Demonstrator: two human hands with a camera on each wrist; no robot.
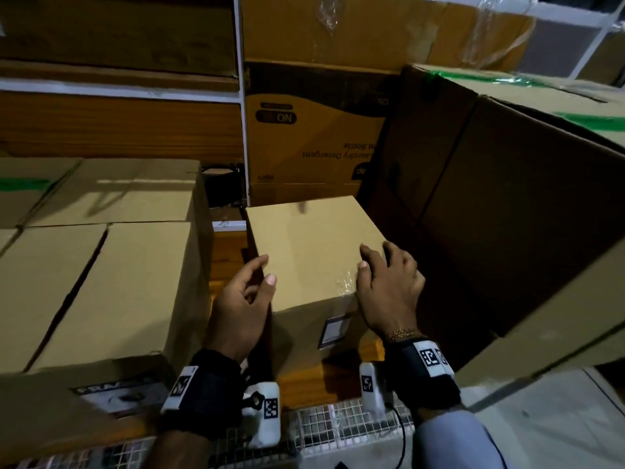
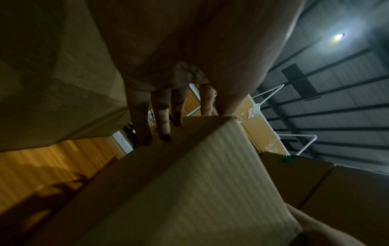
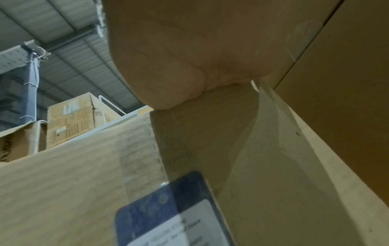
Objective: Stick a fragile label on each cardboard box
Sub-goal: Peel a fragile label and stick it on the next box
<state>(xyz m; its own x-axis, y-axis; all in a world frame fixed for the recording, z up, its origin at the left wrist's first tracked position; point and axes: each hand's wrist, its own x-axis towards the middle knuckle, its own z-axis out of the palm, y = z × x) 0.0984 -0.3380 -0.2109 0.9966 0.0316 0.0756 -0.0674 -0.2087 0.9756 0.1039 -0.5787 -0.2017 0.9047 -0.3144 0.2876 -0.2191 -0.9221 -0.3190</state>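
Head view shows my left hand (image 1: 245, 306) against the left side of the small cardboard box (image 1: 311, 252), fingers nearly straight along that wall, thumb resting on the top edge, clasping nothing. My right hand (image 1: 389, 292) lies over the box's near right corner, fingers bent loosely onto the top, palm on the edge. That box stands at twelve o'clock from me, a white label (image 1: 333, 330) on its front face. At nine o'clock sit more boxes, one bearing a fragile label (image 1: 111, 394).
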